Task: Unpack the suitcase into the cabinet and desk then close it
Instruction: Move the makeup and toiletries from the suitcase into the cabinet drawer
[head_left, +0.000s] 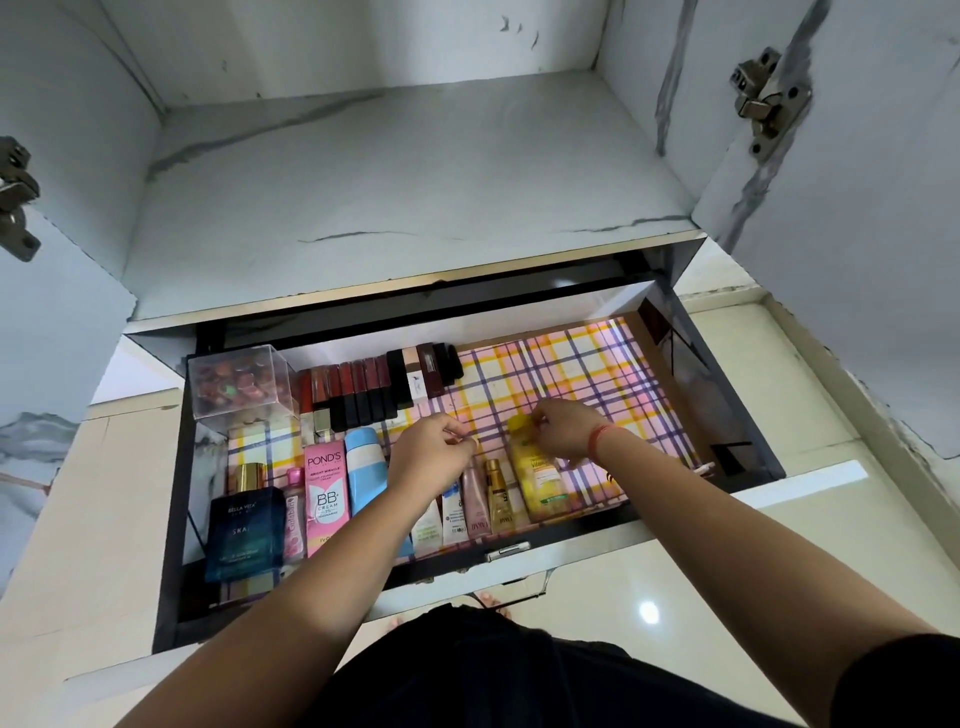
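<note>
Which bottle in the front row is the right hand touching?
The yellow bottle, rightmost in the row and the only bright yellow one; the right hand pinches its cap.

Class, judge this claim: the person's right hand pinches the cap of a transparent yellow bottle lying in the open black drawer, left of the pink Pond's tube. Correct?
One detail is wrong. The head view shows the transparent yellow bottle lying right of the pink Pond's tube, not left. The right hand does pinch its cap, in the open black drawer.
</note>
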